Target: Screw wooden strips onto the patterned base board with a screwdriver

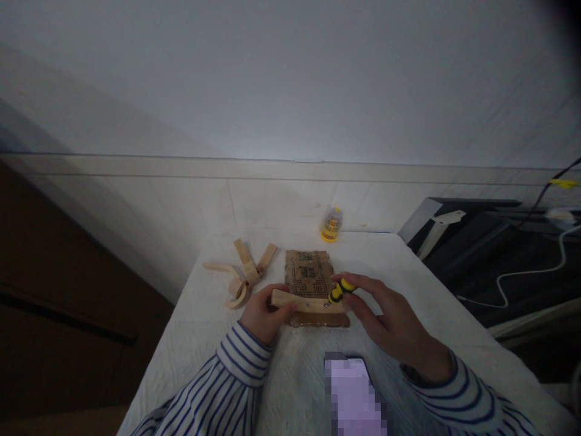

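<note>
My left hand [267, 312] is closed on the left end of a pale wooden bar [299, 301], thumb in front. Small screws or screw holes dot the bar's face. In my right hand [390, 315] is a short yellow and black screwdriver [340, 291], its lower end at a screw near the bar's right part. Beneath the bar lies a brown cardboard piece [310, 272] with dark printed patterns. Left of it, several joined wooden pieces [246, 275], some curved, rest on the white-covered table [290, 387].
A clear bottle with a yellow base [330, 225] stands at the back by the wall. A phone [356, 396] with a blurred screen lies at the front. Dark panels [485, 254] and a white cable [521, 275] are off the table's right side.
</note>
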Action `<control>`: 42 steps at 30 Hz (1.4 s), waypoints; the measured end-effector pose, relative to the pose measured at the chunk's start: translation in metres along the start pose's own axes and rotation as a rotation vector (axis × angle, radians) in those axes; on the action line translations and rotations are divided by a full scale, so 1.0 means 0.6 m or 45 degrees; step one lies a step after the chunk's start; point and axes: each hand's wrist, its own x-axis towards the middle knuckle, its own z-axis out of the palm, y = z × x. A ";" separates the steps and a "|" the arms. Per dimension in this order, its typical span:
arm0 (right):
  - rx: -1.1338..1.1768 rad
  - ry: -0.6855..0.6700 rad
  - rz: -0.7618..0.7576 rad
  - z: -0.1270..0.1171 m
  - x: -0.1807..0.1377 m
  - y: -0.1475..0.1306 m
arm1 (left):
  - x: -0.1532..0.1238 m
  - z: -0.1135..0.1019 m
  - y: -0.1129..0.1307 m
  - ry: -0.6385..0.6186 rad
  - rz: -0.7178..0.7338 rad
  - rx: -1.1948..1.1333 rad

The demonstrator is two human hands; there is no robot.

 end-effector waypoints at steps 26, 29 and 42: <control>-0.027 0.110 0.094 0.009 0.002 0.009 | -0.004 -0.002 0.012 -0.040 -0.024 0.049; -0.058 0.089 0.029 0.006 0.007 0.008 | -0.005 0.001 0.013 -0.013 -0.007 0.041; -0.043 -0.053 -0.024 -0.005 0.011 0.000 | -0.008 -0.001 0.009 0.061 0.124 0.232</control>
